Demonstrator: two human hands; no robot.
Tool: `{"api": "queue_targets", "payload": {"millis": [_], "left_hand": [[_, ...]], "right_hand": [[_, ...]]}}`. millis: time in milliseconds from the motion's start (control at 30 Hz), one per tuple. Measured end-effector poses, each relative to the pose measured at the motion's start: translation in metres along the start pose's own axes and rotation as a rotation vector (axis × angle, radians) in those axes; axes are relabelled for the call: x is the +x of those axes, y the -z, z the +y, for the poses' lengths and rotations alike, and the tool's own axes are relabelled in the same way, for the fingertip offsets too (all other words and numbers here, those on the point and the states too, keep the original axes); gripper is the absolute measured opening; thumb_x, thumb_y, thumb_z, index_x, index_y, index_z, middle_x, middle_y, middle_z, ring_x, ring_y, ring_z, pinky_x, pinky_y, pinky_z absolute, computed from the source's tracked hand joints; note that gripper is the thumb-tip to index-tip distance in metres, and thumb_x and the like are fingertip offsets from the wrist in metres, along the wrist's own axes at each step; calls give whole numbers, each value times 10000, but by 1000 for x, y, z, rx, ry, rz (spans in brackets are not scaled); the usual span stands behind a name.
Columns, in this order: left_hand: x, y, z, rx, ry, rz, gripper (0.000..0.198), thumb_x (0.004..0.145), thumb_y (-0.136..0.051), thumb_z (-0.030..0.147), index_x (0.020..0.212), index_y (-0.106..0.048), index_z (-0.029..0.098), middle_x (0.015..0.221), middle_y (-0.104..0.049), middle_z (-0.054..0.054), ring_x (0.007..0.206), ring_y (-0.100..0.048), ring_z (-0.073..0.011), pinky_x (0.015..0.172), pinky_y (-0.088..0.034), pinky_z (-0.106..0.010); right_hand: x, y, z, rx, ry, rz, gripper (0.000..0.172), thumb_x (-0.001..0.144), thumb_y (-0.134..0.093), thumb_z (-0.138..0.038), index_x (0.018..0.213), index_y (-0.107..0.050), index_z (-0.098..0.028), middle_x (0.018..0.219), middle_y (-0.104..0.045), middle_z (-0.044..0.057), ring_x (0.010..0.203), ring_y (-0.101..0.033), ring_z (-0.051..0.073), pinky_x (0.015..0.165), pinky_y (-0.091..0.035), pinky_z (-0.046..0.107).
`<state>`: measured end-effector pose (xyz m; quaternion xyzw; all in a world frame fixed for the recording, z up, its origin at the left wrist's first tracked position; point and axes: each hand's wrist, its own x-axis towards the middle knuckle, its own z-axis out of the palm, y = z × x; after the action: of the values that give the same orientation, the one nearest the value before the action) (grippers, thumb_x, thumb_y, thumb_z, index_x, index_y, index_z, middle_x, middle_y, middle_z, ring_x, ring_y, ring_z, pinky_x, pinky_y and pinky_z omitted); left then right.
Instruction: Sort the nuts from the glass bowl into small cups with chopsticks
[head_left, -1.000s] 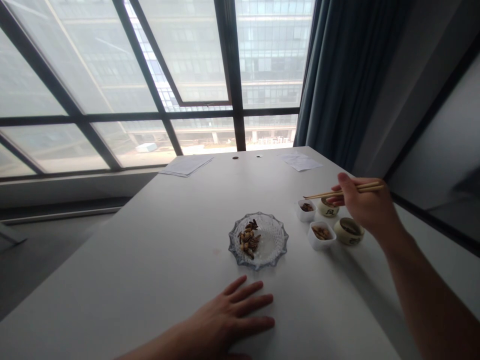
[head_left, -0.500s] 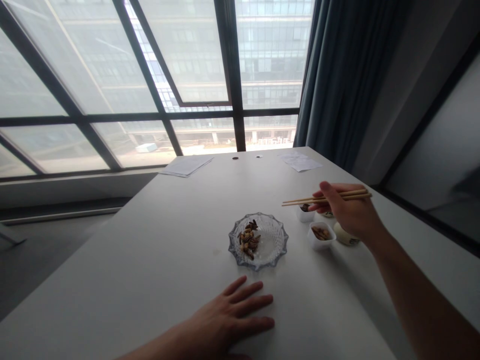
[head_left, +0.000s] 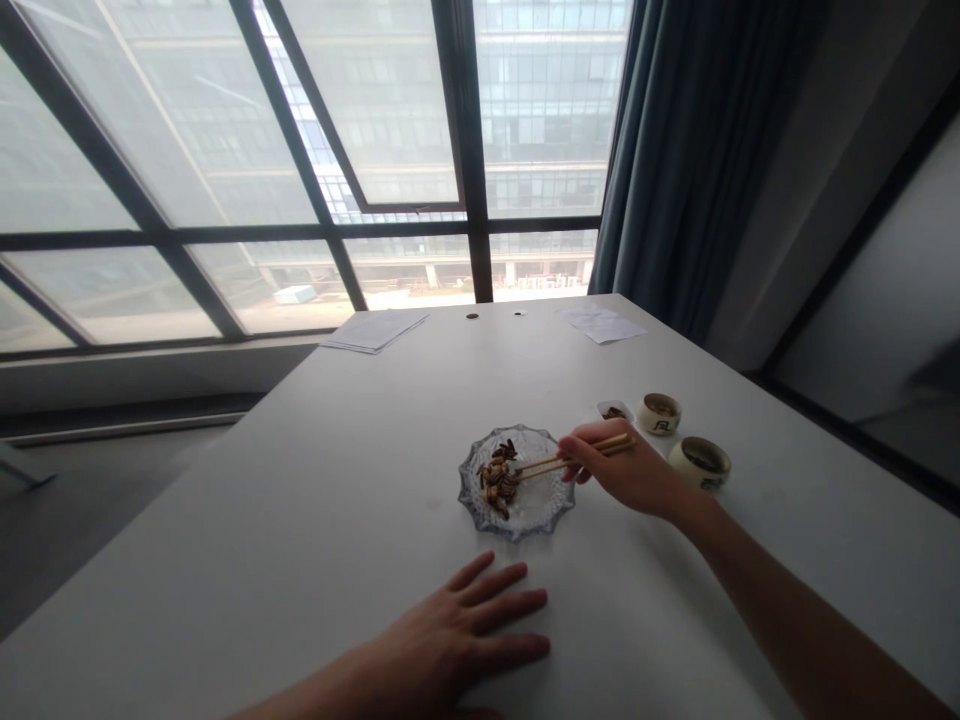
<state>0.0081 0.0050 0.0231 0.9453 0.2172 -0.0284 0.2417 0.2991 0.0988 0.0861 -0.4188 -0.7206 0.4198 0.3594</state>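
A clear glass dish sits mid-table with a small pile of brown seeds in its left half. My right hand is closed around a pair of wooden chopsticks, whose tips reach into the dish at the seed pile. Flat on the white table near the front edge lies my left hand, fingers spread, holding nothing. A white square cup with dark seeds peeks out behind my right hand; another cup is hidden by it.
Two round ceramic cups stand to the right of the dish. Sheets of paper lie at the table's far edge by the window. A dark curtain hangs at the back right.
My right hand has moved left and down from above the small cups to the glass dish, bringing the chopstick tips to the seeds. The left hand has stayed put.
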Motion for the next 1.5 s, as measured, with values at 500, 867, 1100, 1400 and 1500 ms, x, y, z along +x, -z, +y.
{"api": "queue_targets", "payload": {"millis": [500, 867, 1100, 1400, 1500], "left_hand": [[-1, 1, 0, -39, -29, 47, 749, 947, -740, 384, 1623, -417, 368, 1730, -304, -17, 1596, -216, -382, 1292, -26, -595], [0, 3, 2, -31, 2, 8, 748, 941, -754, 365, 1617, -432, 364, 1736, -283, -2, 1602, -209, -368, 1294, -32, -592], [0, 5, 3, 1, 15, -37, 751, 959, -736, 405, 1631, -404, 369, 1745, -246, 10, 1606, -195, -369, 1286, -60, -621], [0, 3, 1, -3, -18, 29, 720, 965, -726, 417, 1618, -427, 362, 1732, -297, -14, 1600, -219, -361, 1298, -54, -578], [-1, 2, 1, -12, -13, 29, 720, 960, -728, 406, 1615, -433, 358, 1732, -297, -16, 1600, -215, -367, 1297, -37, -581]], "right_hand": [[4, -10, 7, -53, 61, 309, 663, 985, -515, -723, 668, -697, -170, 459, -633, 36, 400, -569, 136, 472, -448, 251], [-11, 63, -24, -226, 92, 928, 538, 987, -593, -632, 727, -729, -182, 494, -652, 42, 393, -591, 158, 420, -459, 265], [-10, 81, -16, -415, 61, 997, 544, 1025, -539, -585, 722, -724, -172, 477, -653, 43, 384, -626, 177, 445, -491, 280], [-7, 79, -9, -435, 101, 915, 575, 968, -594, -678, 736, -736, -171, 521, -685, 50, 453, -685, 193, 453, -512, 270], [-8, 77, -11, -363, 107, 906, 598, 947, -599, -713, 755, -737, -164, 549, -700, 60, 461, -698, 201, 431, -521, 267]]}}
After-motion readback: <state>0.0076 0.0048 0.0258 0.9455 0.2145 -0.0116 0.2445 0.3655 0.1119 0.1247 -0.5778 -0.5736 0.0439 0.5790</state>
